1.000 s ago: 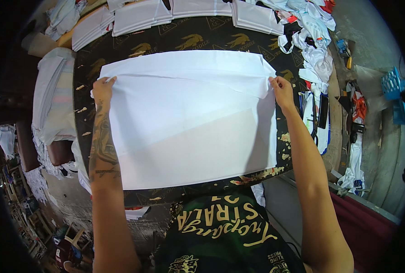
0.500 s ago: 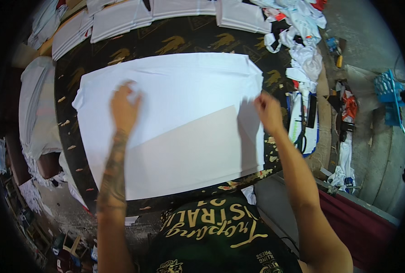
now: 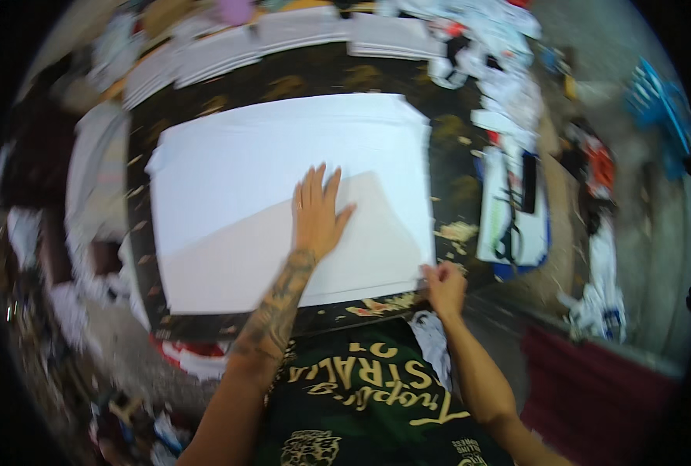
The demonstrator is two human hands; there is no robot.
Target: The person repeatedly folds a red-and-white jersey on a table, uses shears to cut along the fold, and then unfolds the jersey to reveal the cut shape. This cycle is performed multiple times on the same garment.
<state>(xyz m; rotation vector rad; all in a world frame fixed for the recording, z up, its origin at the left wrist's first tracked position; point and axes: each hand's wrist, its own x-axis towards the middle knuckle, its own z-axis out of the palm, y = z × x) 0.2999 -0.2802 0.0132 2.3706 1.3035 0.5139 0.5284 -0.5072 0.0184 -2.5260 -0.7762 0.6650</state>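
A wide white cloth (image 3: 229, 179), seemingly in stacked layers, lies flat over the dark, gold-patterned tabletop (image 3: 456, 186). Its far part looks bright white, while the near part is greyer beyond a slanting border. My left hand (image 3: 320, 217) rests on the cloth right of its middle, palm down with fingers stretched out. At the near right corner, my right hand (image 3: 445, 289) is closed, thumb and fingers pinching the cloth's edge. The fingertips there are small and partly blurred.
Folded white cloth stacks (image 3: 217, 56) line the table's far edge. Crumpled white scraps (image 3: 508, 93) heap at the far right. Black scissors (image 3: 508, 237) lie on a white pad to the right. A blue plastic rack (image 3: 660, 105) stands farther right.
My left hand has moved right and come down flat on the cloth. My right hand has gone from the right edge toward me, to the near corner. The view has shifted slightly.
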